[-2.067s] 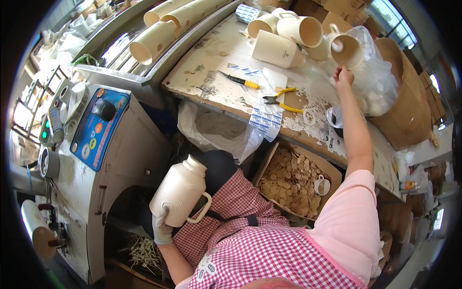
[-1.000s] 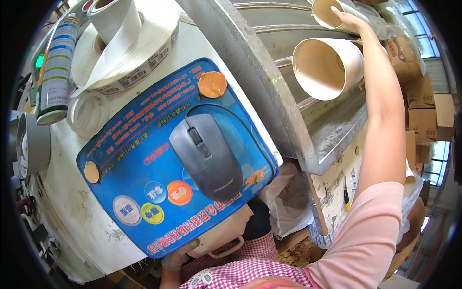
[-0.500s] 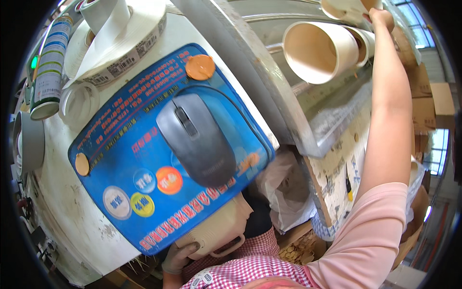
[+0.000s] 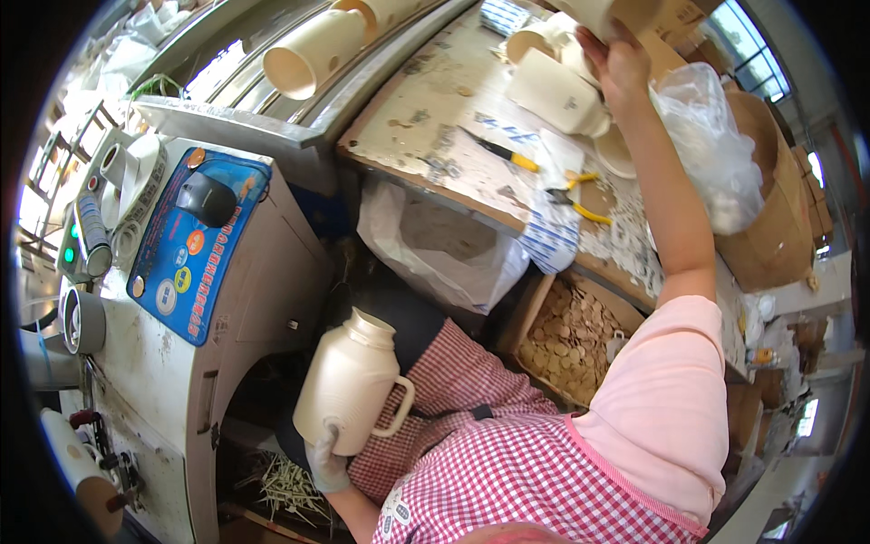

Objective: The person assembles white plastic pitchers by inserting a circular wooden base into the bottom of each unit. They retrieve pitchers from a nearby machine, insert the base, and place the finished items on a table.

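Note:
My left hand, in a pale glove, grips the lower end of a cream plastic jug with a ribbed neck and a side handle. The jug stands tilted above my lap, its neck toward the top of the picture. At the top edge, my bare right hand is closed on a cream plastic cylinder, partly cut off by the frame. Just below and left of that hand, a cream jug-shaped piece lies on the worn worktable.
Wire cutters and yellow-handled pliers lie on the worktable. Cream cylinders rest on a metal rack. A box of round offcuts sits below. At left, a cabinet holds a mouse on a blue mat.
The view has swung right and away from the mouse mat. The jug in my left hand now shows whole. My right hand has gone from the rack's cylinders to above the worktable.

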The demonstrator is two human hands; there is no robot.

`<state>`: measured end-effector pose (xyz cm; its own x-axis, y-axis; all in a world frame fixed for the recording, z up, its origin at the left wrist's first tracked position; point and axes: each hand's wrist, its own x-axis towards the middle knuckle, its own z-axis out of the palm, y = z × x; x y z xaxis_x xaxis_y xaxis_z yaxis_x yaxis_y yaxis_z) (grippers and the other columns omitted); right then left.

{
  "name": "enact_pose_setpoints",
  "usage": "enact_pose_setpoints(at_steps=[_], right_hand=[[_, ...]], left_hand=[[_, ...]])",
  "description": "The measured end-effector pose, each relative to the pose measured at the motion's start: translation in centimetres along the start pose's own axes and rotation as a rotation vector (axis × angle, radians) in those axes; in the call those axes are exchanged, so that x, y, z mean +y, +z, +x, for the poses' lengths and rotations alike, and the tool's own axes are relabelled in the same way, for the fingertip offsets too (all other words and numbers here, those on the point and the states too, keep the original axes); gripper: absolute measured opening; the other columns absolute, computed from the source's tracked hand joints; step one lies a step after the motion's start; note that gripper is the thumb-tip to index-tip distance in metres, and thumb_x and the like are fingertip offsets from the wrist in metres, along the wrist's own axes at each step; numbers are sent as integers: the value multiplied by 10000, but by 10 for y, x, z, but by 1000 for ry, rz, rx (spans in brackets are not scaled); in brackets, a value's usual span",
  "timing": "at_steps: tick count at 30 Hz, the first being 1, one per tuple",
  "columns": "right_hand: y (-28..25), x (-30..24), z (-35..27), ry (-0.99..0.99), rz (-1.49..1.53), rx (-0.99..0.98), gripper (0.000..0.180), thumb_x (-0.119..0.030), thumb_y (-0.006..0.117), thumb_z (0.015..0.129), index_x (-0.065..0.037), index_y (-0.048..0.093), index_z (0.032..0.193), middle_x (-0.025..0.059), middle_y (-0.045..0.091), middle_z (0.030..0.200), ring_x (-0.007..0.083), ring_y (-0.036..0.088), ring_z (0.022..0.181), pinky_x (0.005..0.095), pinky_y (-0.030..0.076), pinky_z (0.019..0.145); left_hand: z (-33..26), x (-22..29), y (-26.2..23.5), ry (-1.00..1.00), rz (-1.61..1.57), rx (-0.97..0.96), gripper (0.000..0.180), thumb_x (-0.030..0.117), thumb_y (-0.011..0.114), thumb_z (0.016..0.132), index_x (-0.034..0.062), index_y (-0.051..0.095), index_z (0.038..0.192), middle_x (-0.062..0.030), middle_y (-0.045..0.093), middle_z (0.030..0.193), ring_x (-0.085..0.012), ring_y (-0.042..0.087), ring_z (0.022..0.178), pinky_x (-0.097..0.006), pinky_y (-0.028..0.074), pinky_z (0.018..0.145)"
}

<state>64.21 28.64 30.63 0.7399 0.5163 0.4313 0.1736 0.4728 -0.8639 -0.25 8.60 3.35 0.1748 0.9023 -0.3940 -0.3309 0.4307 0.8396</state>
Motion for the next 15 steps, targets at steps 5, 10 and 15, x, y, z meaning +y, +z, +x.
enact_pose_setpoints(at_steps=[5,10,15], right_hand=[[-181,-20,28,-256,-209,391,780,231,366,821,-21,266,1552,335,577,1220,449,737,836,492,684,725],[-345,32,67,-34,-749,461,491,-49,623,892,-43,538,1375,237,650,1041,345,726,726,432,636,591],[-370,17,54,409,-1234,-128,269,-192,544,1008,-5,630,1181,177,745,746,225,656,471,362,498,391]], left_hand=[[6,-9,-4,41,-75,-69,623,234,748,922,-63,503,1412,-152,617,1327,-262,628,1181,-388,510,997],[12,-12,5,13,-98,-170,598,187,729,944,-56,499,1440,-152,615,1374,-259,625,1220,-395,496,1030],[12,-13,10,68,-137,-248,569,168,731,943,-34,523,1432,-132,631,1362,-228,617,1235,-374,485,1056]])
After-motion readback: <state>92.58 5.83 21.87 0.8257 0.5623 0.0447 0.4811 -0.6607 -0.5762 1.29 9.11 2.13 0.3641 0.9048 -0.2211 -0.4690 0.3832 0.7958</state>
